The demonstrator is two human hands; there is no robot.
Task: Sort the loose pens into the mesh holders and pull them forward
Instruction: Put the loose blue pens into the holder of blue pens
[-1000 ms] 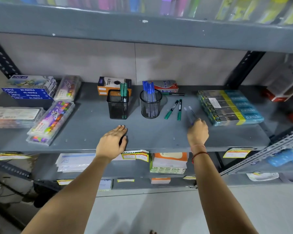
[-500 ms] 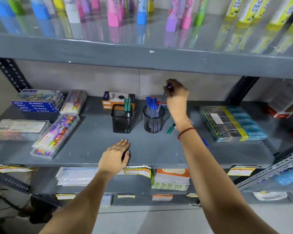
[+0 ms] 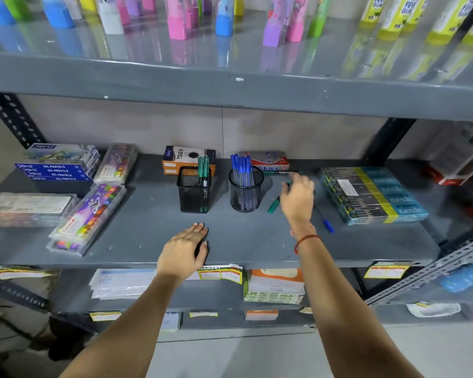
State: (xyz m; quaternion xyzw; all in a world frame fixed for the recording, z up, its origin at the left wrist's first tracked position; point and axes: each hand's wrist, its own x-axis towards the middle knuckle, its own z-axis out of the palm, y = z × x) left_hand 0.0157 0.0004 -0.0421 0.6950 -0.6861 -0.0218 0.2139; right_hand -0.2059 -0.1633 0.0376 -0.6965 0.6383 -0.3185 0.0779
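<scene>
A: Right hand hovering low over the shelf, fingers loosely spread, nothing pinched as far as this view shows.

B: And the left hand lies flat, palm down, fingers together on the shelf's front edge. Empty too.

A: Loose pens, then. A green pen lies just left of that right hand, partly under it. A blue pen lies on the shelf to the right of the wrist. A thin dark pen sits further back, by the red box.

B: The holders stand side by side, well back from the edge. The square mesh holder has green pens upright in it, the round mesh holder is packed with blue ones.

A: So green to square, blue to round, one would judge.

B: Likely. These pens look light, stiff and smooth, apt to roll on that slick metal. A pinch at mid-barrel should lift one cleanly.

A: And the holders?

B: Light wire mesh, top-heavy with pens. Better gripped low around the wall than tugged by the rim, or they may tip.
</scene>
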